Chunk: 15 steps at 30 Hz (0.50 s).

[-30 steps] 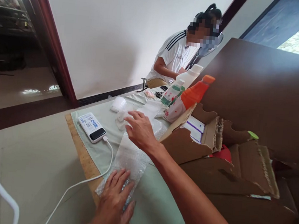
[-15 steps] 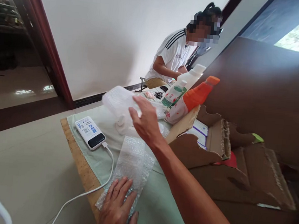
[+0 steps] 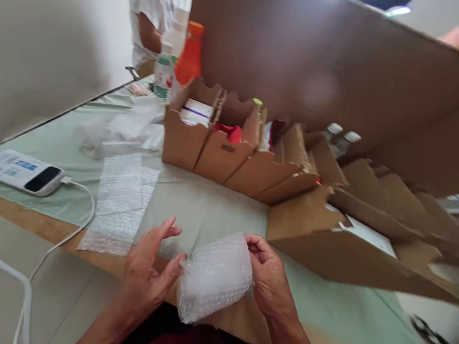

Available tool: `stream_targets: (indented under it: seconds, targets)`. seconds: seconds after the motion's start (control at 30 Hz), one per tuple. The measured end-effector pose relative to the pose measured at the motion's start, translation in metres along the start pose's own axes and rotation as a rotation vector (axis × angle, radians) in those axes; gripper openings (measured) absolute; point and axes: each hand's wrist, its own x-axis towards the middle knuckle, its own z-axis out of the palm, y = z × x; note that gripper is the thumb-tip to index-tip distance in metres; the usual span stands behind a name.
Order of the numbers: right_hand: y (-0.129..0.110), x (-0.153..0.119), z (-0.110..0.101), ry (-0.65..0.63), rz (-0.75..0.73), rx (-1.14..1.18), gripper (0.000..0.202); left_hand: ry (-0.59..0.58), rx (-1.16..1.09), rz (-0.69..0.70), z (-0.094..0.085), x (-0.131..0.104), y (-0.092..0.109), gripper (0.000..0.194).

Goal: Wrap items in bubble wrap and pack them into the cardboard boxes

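A piece of clear bubble wrap (image 3: 216, 279), shaped like a folded pouch, is held up at the table's near edge, close to my body. My right hand (image 3: 268, 276) pinches its upper right side between thumb and fingers. On the other side, my left hand (image 3: 149, 270) has its fingers spread, the thumb tip at or very near the pouch's left edge; contact is hard to make out. Whether anything lies inside the pouch cannot be seen. Left of it, flat bubble wrap sheets (image 3: 119, 199) lie on the green cloth, with a crumpled heap of clear wrap (image 3: 137, 122) behind them.
A white power bank (image 3: 18, 170) with a cable lies at the left edge. Cardboard bins (image 3: 223, 152) holding boxes and packets run along the back and right. Bottles, one orange-capped (image 3: 190, 54), stand behind. Another person (image 3: 150, 24) sits beyond. Dark scissors (image 3: 433, 335) lie far right.
The view has swung right and down. My right hand has come back from the crumpled heap and now holds a bubble wrap pouch near me. My left hand has lifted off the flat sheets.
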Motion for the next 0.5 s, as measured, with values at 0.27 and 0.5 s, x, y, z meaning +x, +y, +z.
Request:
stream_targets:
  seconds: [0.27, 0.5]
  targets:
    - [0.021, -0.038, -0.083, 0.257, -0.026, 0.167, 0.043, -0.405, 0.054, 0.505, 0.073, -0.03, 0.047, 0.091]
    - [0.029, -0.055, -0.118, 0.179, -0.057, -0.018, 0.027, -0.291, -0.567, -0.185, 0.091, -0.011, 0.067, 0.023]
